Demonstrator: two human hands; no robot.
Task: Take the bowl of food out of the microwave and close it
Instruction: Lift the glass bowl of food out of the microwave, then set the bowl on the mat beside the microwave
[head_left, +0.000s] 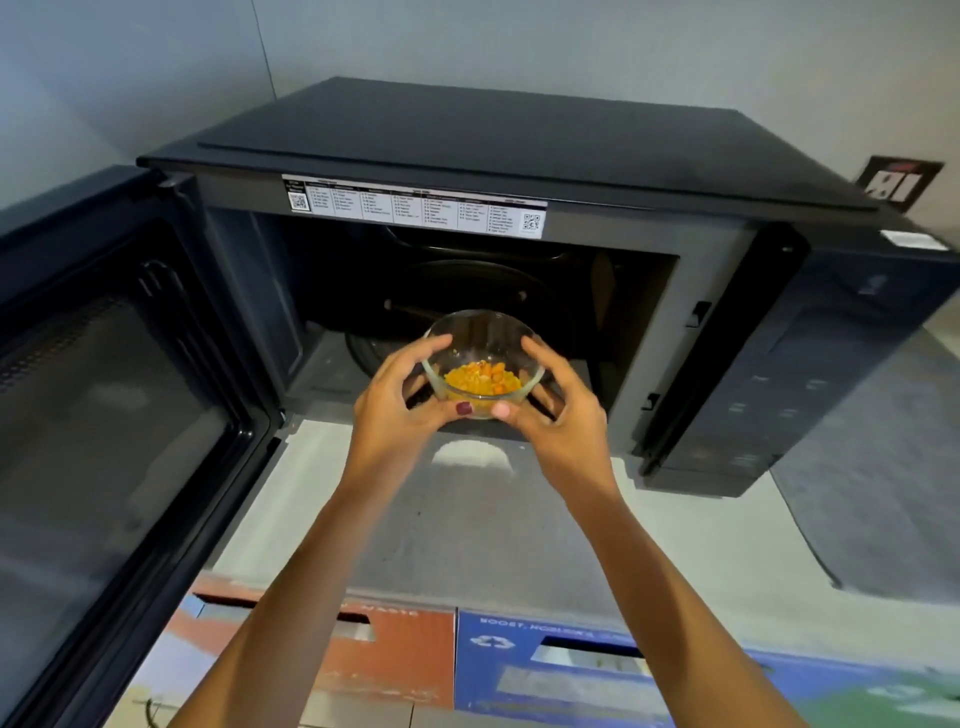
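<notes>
Glass bowl (483, 364), one, sits at the mouth of the microwave (467, 208), cupped between our left hand (395, 400) and right hand (561, 410). We grasp it from both sides, presumably to keep the yellow food (480, 382) level. One door (114, 389) stands swung open left, leaving the exit clear.

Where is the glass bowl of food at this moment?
In the head view the glass bowl sits at centre frame, held between the left hand and right hand at the microwave's open mouth, right of the open door.
</notes>
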